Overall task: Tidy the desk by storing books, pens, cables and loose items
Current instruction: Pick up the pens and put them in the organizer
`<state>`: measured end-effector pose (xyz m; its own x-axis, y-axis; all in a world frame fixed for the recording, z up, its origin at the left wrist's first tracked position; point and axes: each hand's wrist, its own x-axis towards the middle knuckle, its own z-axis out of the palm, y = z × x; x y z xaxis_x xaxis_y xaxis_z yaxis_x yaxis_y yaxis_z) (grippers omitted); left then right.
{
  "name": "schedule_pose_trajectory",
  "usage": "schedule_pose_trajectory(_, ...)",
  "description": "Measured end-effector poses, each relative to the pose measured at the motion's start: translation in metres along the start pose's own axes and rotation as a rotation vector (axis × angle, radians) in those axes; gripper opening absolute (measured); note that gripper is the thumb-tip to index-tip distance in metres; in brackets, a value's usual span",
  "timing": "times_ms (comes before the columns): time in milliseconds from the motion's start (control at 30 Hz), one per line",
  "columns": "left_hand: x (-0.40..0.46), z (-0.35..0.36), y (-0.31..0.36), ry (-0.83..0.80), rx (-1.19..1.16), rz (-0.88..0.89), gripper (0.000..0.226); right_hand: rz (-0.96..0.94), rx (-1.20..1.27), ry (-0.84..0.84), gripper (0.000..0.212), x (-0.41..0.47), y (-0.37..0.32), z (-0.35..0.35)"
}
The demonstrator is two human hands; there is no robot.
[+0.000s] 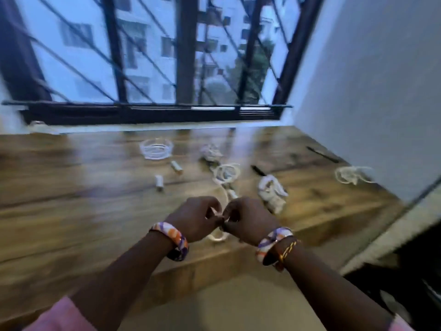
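My left hand (195,217) and my right hand (248,218) meet over the near edge of the wooden desk (71,187), both pinching a white cable (217,236). A loop of it hangs below my fingers and its far end runs back to a white coil (226,174) on the desk. Beside my right hand lies a bundled white cable (272,191). Another loose white cable (353,175) lies at the far right. Two black pens (259,170) (322,154) rest on the right half. The frame is blurred.
A clear glass dish (156,148) stands at the middle back, with two small cylinders (176,167) (159,182) in front of it and a crumpled wad (211,151) to its right. A barred window (152,68) runs behind the desk; a white wall (370,91) bounds the right side.
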<state>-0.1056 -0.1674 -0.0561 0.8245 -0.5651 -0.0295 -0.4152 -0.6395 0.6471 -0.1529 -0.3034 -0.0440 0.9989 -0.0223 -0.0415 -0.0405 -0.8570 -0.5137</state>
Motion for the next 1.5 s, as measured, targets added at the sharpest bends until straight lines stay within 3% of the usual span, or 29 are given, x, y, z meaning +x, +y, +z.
schedule_pose_trajectory(167, 0.042, 0.063, 0.078, -0.086, 0.022, 0.115, 0.030, 0.156, -0.012, 0.131, 0.011, -0.040, 0.098, -0.054)
schedule_pose_trajectory(300, 0.071, 0.085, 0.109, -0.098, 0.073, 0.138, 0.029, 0.176, 0.042, 0.169, 0.005, -0.043, 0.140, -0.072)
schedule_pose_trajectory(433, 0.106, 0.097, 0.121, -0.093, 0.106, 0.101, 0.027, 0.172, 0.095, 0.170, 0.030, -0.032, 0.169, -0.083)
schedule_pose_trajectory(600, 0.172, 0.087, 0.119, 0.156, 0.048, 0.009, 0.022, 0.181, 0.099, 0.164, 0.030, -0.005, 0.210, -0.107)
schedule_pose_trajectory(667, 0.207, 0.073, 0.110, 0.360, 0.044, -0.069, 0.023, 0.178, 0.080, 0.127, 0.020, 0.011, 0.232, -0.119)
schedule_pose_trajectory(733, 0.243, 0.066, 0.100, 0.435, 0.125, -0.201, 0.027, 0.184, 0.027, 0.070, 0.003, 0.031, 0.258, -0.134)
schedule_pose_trajectory(833, 0.281, 0.078, 0.093, 0.198, 0.359, -0.407, 0.043, 0.197, 0.003, 0.051, 0.010, 0.065, 0.293, -0.153)
schedule_pose_trajectory(933, 0.309, 0.102, 0.093, 0.035, 0.497, -0.449, 0.041, 0.172, 0.014, 0.032, 0.004, 0.102, 0.319, -0.168)
schedule_pose_trajectory(1067, 0.333, 0.113, 0.099, 0.017, 0.529, -0.483, 0.028, 0.140, 0.063, 0.028, 0.026, 0.136, 0.342, -0.185)
schedule_pose_trajectory(1133, 0.345, 0.112, 0.108, 0.038, 0.496, -0.457, 0.023, 0.118, 0.019, 0.035, 0.025, 0.153, 0.354, -0.192)
schedule_pose_trajectory(1233, 0.361, 0.104, 0.128, 0.130, 0.340, -0.423, 0.013, 0.123, -0.075, 0.080, 0.002, 0.185, 0.374, -0.205)
schedule_pose_trajectory(1400, 0.353, 0.079, 0.166, 0.394, 0.097, -0.405, 0.016, 0.224, -0.054, 0.054, 0.037, 0.245, 0.405, -0.228)
schedule_pose_trajectory(1500, 0.329, 0.070, 0.177, 0.581, 0.017, -0.427, 0.012, 0.264, -0.132, 0.034, 0.035, 0.284, 0.426, -0.231)
